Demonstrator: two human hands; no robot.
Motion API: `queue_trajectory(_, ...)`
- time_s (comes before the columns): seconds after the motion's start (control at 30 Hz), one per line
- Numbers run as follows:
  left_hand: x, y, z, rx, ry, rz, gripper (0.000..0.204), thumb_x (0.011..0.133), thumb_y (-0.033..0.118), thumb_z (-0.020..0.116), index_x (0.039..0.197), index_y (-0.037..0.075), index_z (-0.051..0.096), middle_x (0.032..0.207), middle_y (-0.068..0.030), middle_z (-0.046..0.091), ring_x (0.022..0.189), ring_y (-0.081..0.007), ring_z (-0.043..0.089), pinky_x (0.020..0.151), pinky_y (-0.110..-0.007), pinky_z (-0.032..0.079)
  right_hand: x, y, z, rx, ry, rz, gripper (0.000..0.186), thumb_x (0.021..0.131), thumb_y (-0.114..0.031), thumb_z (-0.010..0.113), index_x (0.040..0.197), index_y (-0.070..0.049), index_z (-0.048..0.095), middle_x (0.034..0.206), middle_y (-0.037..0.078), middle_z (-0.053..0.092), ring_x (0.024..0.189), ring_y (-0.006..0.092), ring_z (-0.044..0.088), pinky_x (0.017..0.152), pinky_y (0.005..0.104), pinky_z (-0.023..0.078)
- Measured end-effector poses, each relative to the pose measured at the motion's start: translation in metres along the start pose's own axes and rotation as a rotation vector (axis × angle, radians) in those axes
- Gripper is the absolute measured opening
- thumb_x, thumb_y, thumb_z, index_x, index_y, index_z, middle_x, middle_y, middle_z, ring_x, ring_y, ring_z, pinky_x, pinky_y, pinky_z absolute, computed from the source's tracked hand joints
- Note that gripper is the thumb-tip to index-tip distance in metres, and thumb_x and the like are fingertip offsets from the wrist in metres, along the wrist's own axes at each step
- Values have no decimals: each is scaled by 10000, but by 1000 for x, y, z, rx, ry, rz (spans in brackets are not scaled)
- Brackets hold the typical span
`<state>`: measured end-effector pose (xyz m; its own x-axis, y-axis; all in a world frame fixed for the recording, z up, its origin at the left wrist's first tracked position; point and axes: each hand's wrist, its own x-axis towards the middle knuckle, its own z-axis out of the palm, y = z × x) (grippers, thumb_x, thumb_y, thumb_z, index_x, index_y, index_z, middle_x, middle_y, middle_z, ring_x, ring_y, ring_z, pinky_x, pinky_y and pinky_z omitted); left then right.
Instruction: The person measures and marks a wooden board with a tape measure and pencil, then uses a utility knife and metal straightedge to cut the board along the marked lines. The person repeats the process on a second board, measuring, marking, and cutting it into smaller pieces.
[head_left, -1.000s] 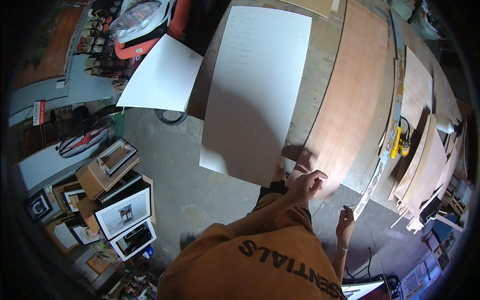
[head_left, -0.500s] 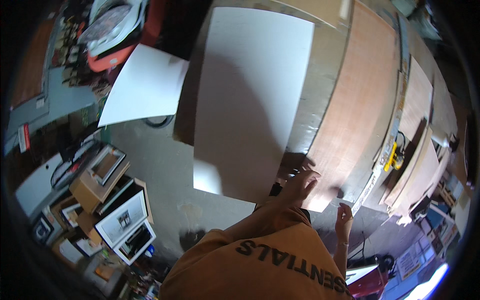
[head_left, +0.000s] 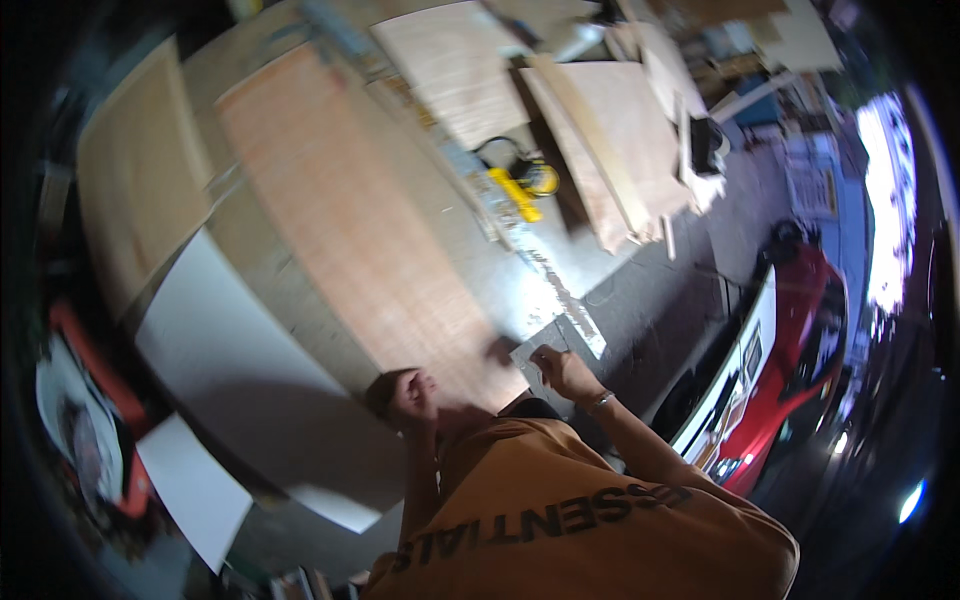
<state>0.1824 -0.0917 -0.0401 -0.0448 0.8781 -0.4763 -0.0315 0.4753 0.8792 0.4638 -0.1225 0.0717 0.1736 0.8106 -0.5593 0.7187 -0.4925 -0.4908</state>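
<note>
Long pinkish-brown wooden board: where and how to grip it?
Probably the near end of the board, coming from the person's side, one hand per long edge, fingers under, thumbs on top. It looks thin and lies flat; that end sits between the left hand and the right hand, seemingly jutting past the grey-brown table, which should leave finger room.

You have two hands (head_left: 415, 398) (head_left: 568, 376) below centre, two white sheets (head_left: 230, 340) (head_left: 195, 490) lower left, one yellow tool (head_left: 516, 195) upper centre, one red car (head_left: 795, 370) right.

Dark printed capital letters (head_left: 548, 521) across the front of an orange-brown top (head_left: 610, 560)
</note>
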Motion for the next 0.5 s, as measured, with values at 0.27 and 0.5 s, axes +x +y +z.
queue_trajectory(0.27,11,-9,1,776,28,474,84,969,84,658,1016,16,642,846,-76,654,771,-175,651,649,-294,545,-49,68,-31,115,126,-6,355,1015,-381,554,920,-61,673,733,213,671,733,445,665,678,520,533)
queue_trajectory(0.5,-28,5,60,592,223,431,138,1009,92,605,1109,-3,614,980,-82,651,866,-173,607,779,-312,499,-135,213,-59,141,243,21,312,1002,-357,575,929,-64,654,783,205,699,762,431,681,689,511,542)
